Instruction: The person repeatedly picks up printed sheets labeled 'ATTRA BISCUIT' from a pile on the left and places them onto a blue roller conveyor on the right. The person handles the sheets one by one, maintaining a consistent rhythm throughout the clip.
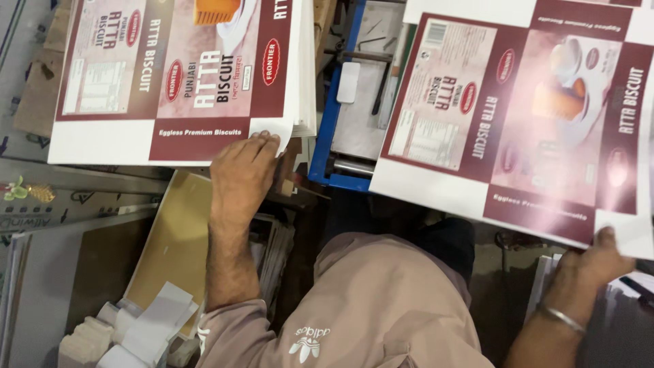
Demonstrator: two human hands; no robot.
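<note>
The left hand point(240, 174) lies palm down with its fingers curled over the near corner of a stack of printed sheets point(184, 75), fingertips pressing the white margin of the top sheet; it rests on the corner more than it clamps it. The right hand point(594, 262), a metal bangle point(562, 317) on its wrist, pinches the near right corner of a single printed sheet point(518, 116) between thumb and fingers and holds it tilted over the right side of the scene.

By the look of it, the step in hand is moving one sheet off or onto a pile while the other hand steadies the stack. The next move seems to call for a firm pinch on that one corner, so the large, limp sheet does not sag or buckle, and for squaring its edges.

Both the stack and the single sheet are flat, uncut carton blanks: maroon panels with a pinkish picture of biscuits, small red oval badges, pale panels of fine print, and white margins. Between them, further off, stands a blue metal frame point(332, 129) with grey parts inside. At near left lie a tan board point(174, 245) and some white paper rolls point(146, 327).
</note>
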